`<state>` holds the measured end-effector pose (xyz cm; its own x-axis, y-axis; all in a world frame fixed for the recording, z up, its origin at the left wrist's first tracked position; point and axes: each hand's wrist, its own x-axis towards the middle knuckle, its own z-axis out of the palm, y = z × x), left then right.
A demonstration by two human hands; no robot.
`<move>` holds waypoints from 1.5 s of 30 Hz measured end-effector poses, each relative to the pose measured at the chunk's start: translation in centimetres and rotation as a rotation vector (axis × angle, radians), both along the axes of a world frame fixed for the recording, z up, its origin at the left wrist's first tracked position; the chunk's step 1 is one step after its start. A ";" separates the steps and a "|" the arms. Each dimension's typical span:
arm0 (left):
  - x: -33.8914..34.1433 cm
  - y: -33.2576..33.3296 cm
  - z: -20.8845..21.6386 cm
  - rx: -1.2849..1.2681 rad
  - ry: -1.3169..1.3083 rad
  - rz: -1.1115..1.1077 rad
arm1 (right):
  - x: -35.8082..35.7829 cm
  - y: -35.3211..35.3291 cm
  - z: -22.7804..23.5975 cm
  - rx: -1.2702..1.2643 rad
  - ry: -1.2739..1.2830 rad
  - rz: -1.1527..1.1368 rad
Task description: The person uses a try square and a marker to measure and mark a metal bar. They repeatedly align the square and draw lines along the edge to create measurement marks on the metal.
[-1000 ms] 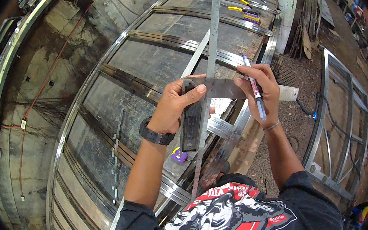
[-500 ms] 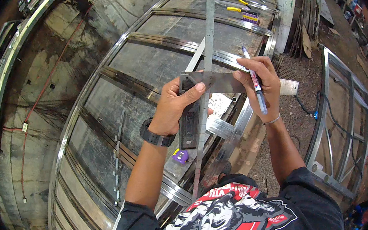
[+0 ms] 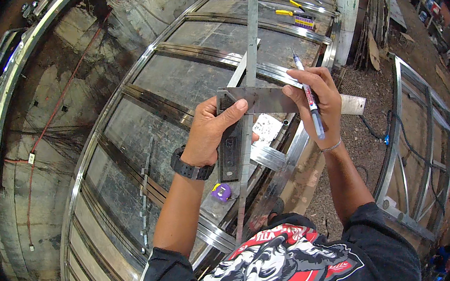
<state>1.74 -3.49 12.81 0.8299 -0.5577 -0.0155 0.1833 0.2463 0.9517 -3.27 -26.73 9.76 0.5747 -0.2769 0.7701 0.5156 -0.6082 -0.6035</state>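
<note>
My left hand (image 3: 209, 134) is closed on the dark stock of a try square (image 3: 229, 154), its thumb pressing on the corner where the stock meets the blade. The square lies against a long, narrow grey metal bar (image 3: 251, 43), which runs from the top of the view down past my hands; the blade crosses it. My right hand (image 3: 323, 104) pinches the blade near its middle between thumb and fingers. The same hand holds a white marker pen (image 3: 310, 96), its thin tip pointing up and its dark end down. The blade's far end (image 3: 354, 104) sticks out to the right.
Beneath my hands lies a large metal frame (image 3: 147, 94) with crossbars over dark sheeting. On it sit a purple tape measure (image 3: 221, 192) and yellow-handled tools (image 3: 284, 12). A gas cylinder (image 3: 348, 15) stands at the far right. Another frame (image 3: 407, 147) and a black cable (image 3: 401, 128) lie rightward.
The bar and the square have shifted very slightly left together. Both hands keep the same grip, and the pen stays in my right hand.
</note>
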 end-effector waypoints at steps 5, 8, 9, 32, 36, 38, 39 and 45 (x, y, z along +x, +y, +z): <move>-0.1 -0.2 0.1 -0.005 -0.003 0.025 | -0.1 0.1 0.2 0.005 0.010 -0.006; -0.1 -0.2 0.2 0.004 -0.005 0.023 | -0.1 0.1 0.1 -0.003 -0.001 -0.012; -0.1 -0.2 0.2 0.004 -0.005 0.020 | 0.0 0.0 0.1 -0.011 -0.009 -0.017; 0.0 -0.2 0.1 0.000 -0.031 0.019 | -0.1 0.3 0.2 0.006 -0.004 -0.017; -0.2 -0.3 0.2 0.001 -0.019 0.039 | -0.1 0.2 0.2 -0.005 -0.008 -0.019; -0.2 -0.3 0.3 0.006 -0.019 0.036 | -0.1 0.2 0.2 -0.005 -0.009 -0.019; -0.2 -0.3 0.3 0.006 -0.022 0.035 | -0.1 0.3 0.3 -0.003 -0.008 -0.019; 0.0 -0.3 0.1 0.014 -0.011 0.019 | 0.1 0.2 0.0 -0.003 -0.032 -0.038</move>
